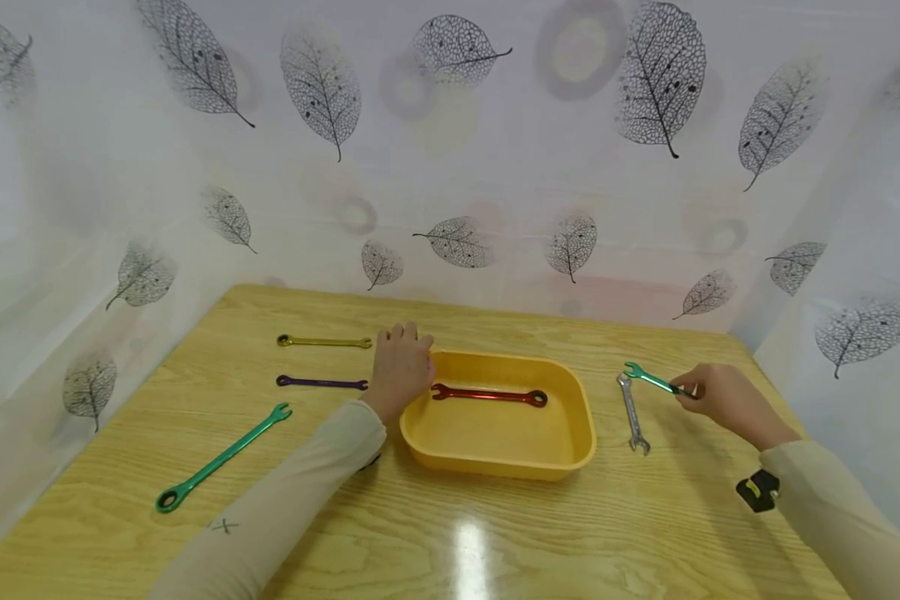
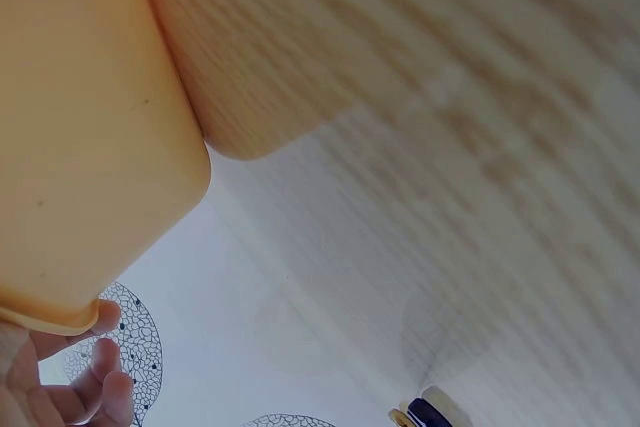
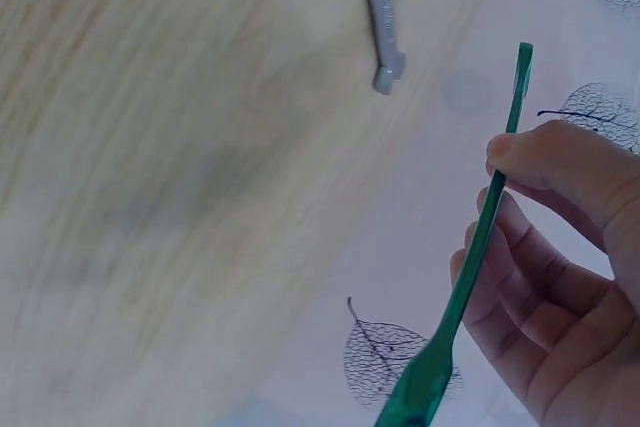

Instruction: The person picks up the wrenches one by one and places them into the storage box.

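Note:
My left hand grips the left rim of a yellow plastic bin; the left wrist view shows the fingers at the bin's edge. Inside the bin lies a red wrench. Over at the right, my right hand pinches a green wrench between thumb and fingers, its open end pointing left in the head view. A silver wrench lies on the table just left of that hand, overlapped by the green wrench's tip in the head view.
On the table left of the bin lie a yellow wrench, a purple wrench and a larger green wrench. Leaf-patterned sheeting rises behind and beside the wooden table.

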`<state>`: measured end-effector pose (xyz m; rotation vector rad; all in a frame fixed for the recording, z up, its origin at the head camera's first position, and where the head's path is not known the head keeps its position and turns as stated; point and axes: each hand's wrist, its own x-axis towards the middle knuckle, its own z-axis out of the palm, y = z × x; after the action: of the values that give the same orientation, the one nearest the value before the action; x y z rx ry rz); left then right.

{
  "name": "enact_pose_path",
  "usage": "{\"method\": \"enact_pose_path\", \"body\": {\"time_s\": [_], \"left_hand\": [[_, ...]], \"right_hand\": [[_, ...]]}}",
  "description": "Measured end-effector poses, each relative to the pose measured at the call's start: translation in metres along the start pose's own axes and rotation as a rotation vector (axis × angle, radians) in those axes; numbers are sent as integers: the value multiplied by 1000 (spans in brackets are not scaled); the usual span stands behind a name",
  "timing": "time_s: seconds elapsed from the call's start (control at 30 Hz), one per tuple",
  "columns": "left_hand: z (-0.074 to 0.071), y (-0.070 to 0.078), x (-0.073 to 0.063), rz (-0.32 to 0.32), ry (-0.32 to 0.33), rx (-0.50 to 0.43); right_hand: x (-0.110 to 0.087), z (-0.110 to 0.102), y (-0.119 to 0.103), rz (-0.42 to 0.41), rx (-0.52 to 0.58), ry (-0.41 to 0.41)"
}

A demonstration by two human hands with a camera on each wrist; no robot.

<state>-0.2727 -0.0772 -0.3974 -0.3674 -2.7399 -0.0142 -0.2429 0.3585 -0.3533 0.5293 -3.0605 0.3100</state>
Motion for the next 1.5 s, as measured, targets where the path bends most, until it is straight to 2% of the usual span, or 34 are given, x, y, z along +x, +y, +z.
{"method": "enact_pose_path", "body": {"time_s": [0.53, 0.77, 1.23, 1.5], "left_hand": [[-1, -2, -1, 9, 38, 0], [2, -2, 0, 13, 44, 17], [2, -1, -1, 17, 44, 26], [4, -2, -1, 20, 57, 36]], "right_hand": [[16, -44, -33, -120, -58, -22], [23, -58, -51, -180, -45, -41], [35, -66, -91, -256, -52, -67], [48, -62, -115, -375, -37, -49]]}}
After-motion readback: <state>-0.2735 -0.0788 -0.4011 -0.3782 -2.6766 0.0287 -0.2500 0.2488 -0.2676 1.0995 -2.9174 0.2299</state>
